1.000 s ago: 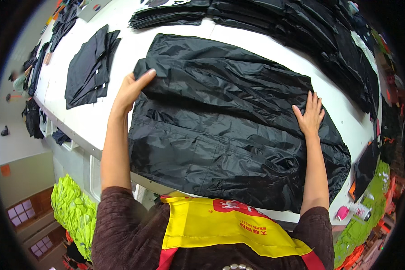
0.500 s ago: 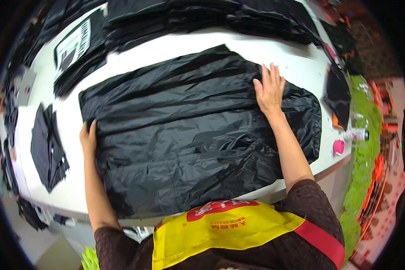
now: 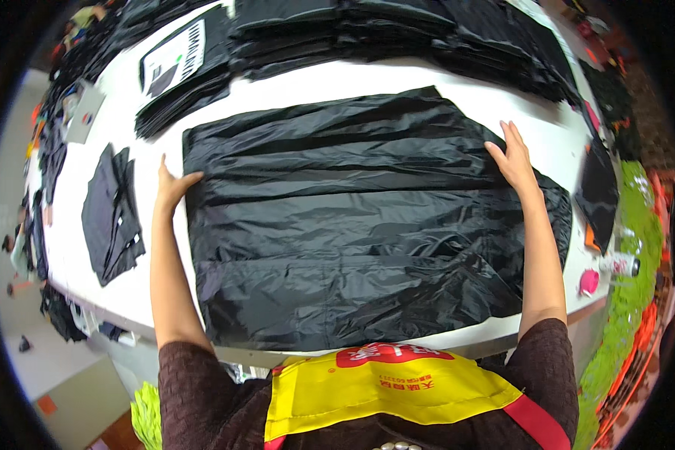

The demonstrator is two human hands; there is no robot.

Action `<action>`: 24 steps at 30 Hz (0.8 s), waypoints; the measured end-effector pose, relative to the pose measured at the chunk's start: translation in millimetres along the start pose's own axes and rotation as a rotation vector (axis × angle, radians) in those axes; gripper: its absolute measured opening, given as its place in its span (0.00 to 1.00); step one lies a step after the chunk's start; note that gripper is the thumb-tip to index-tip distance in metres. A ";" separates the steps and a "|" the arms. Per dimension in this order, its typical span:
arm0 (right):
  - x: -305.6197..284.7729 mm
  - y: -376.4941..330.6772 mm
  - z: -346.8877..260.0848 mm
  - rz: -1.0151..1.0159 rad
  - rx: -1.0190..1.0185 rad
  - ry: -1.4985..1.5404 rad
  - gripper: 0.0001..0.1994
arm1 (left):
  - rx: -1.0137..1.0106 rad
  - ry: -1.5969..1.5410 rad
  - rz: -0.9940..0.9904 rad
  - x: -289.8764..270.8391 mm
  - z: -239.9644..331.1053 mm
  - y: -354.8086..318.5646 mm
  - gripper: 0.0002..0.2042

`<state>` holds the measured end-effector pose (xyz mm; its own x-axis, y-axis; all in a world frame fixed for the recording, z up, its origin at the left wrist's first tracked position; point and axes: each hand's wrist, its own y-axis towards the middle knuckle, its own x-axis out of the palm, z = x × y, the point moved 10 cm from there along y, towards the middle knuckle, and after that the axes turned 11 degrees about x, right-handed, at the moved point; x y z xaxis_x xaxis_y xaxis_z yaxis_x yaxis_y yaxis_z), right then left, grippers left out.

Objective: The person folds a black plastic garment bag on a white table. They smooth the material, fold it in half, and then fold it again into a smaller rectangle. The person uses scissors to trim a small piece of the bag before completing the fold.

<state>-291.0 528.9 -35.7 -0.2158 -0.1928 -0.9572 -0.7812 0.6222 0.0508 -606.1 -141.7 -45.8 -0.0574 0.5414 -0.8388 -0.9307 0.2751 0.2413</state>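
Note:
A large black garment (image 3: 337,225) of thin, shiny fabric lies spread across the white table (image 3: 292,91) in front of me, creased lengthwise, with bunched folds at its lower right. At its left edge is my left hand (image 3: 174,186), fingers apart and pointing away, the thumb reaching over the fabric's rim. My right hand (image 3: 516,161) rests at the upper right of the garment, by the sloping edge, with its fingers spread. Neither hand grips anything. Under my right forearm, part of the garment is hidden.
Stacks of folded black garments (image 3: 285,45) line the far edge. A printed bag (image 3: 174,60) lies on a pile at the far left; a small dark folded piece (image 3: 111,217) sits left. At right are a dark cloth (image 3: 597,187), a pink roll (image 3: 589,282) and a white bottle (image 3: 619,263).
My left hand has let go of the garment's left edge and opened. The right hand's fingers have shifted at the upper right edge. The whole view has moved, so things sit farther right.

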 end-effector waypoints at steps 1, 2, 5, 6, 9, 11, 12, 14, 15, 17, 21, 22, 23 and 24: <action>4.5 4.8 -45.4 -0.046 -0.094 0.052 0.36 | -0.049 -0.041 -0.135 20.7 -17.9 3.3 0.49; 7.3 7.6 -81.4 -0.083 -0.175 0.095 0.37 | -0.089 -0.099 -0.273 43.5 -28.6 9.2 0.51; 40.4 36.8 -105.7 -0.331 0.000 0.252 0.36 | -0.109 -0.128 -0.348 61.3 24.8 32.9 0.42; 49.3 44.9 -107.4 -0.396 -0.004 0.272 0.33 | -0.195 -0.326 -0.317 64.0 25.6 29.5 0.37; 46.8 47.3 -111.2 -0.510 0.017 0.288 0.20 | -0.370 -0.621 -0.201 60.9 18.9 13.0 0.21; 11.2 22.4 -125.1 -0.393 -0.066 0.350 0.21 | -0.367 -0.811 -0.139 44.6 21.2 -6.3 0.18; -6.7 5.5 -126.2 -0.303 -0.175 0.422 0.23 | -0.333 -0.880 -0.088 27.4 27.9 -18.6 0.17; -57.1 -49.1 -130.9 -0.123 -0.318 0.276 0.22 | -0.197 -0.809 0.018 -18.1 26.5 -44.8 0.16; -83.1 -82.4 -138.0 -0.024 -0.407 0.211 0.19 | -0.144 -0.798 0.074 -39.6 29.8 -66.1 0.16; -123.6 -152.8 -141.2 0.167 -0.585 0.179 0.11 | -0.077 -0.677 0.100 -88.1 47.4 -116.4 0.14; -112.9 -274.2 -104.3 0.317 -0.767 0.099 0.02 | 0.464 -0.427 0.331 -119.6 57.7 -222.1 0.11; -85.6 -294.3 -87.5 0.215 -0.744 0.055 0.06 | 0.350 -0.508 0.335 -106.4 41.5 -247.9 0.12; -65.5 -308.5 -85.7 0.117 -0.686 0.046 0.13 | 0.229 -0.591 0.344 -92.6 23.8 -276.4 0.13; -41.0 -314.5 -79.7 -0.015 -0.608 -0.009 0.20 | 0.008 -0.725 0.262 -67.3 -9.6 -302.4 0.14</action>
<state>-83.1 280.5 10.3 -0.1990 -0.1899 -0.9614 -0.9794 0.0738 0.1881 -324.4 -269.0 -66.9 -0.0216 0.9742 -0.2248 -0.9164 0.0705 0.3940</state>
